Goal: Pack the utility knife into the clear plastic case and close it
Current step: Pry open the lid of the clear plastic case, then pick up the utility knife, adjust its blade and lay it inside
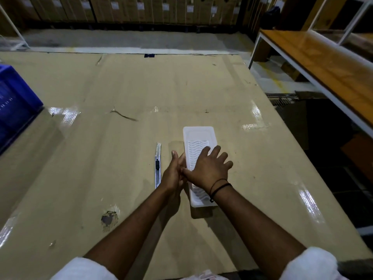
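1. While the knife (158, 166) lies flat on the cardboard-covered surface (121, 87), the case (198, 138) lies just right of it, closed as far as can be told.
2. The right hand (209, 168) rests palm-down on the case, fingers (215, 151) spread wide, a black cord at the wrist.
3. The left hand (173, 173) stands edge-on against the case's left side, between case and knife, fingers loosely extended; whether it grips is unclear.
4. A blue crate (14, 104) sits at the far left edge.
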`<move>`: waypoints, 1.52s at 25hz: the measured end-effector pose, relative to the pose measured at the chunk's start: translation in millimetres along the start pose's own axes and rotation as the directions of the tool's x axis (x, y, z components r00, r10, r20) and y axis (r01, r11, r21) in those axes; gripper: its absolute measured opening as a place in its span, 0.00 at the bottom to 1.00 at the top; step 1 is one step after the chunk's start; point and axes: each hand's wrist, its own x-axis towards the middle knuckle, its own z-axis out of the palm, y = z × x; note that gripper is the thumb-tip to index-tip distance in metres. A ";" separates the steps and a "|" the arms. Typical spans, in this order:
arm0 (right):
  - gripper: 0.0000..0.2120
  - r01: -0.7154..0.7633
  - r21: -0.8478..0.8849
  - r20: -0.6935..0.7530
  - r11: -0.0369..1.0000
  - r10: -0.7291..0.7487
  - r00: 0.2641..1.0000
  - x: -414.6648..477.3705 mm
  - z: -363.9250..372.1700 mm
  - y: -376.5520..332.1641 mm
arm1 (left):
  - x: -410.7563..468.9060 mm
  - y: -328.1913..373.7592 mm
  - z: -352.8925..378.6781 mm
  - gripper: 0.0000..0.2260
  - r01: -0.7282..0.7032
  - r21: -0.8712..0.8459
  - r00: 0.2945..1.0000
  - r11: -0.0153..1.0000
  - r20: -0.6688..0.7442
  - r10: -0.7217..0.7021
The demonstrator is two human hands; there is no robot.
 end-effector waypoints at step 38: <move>0.08 -0.423 0.903 0.410 -0.082 -0.137 0.902 49.5 5.1 177.5 | -23.6 -8.3 45.9 0.25 0.013 0.308 0.973 0.951 -0.223 0.058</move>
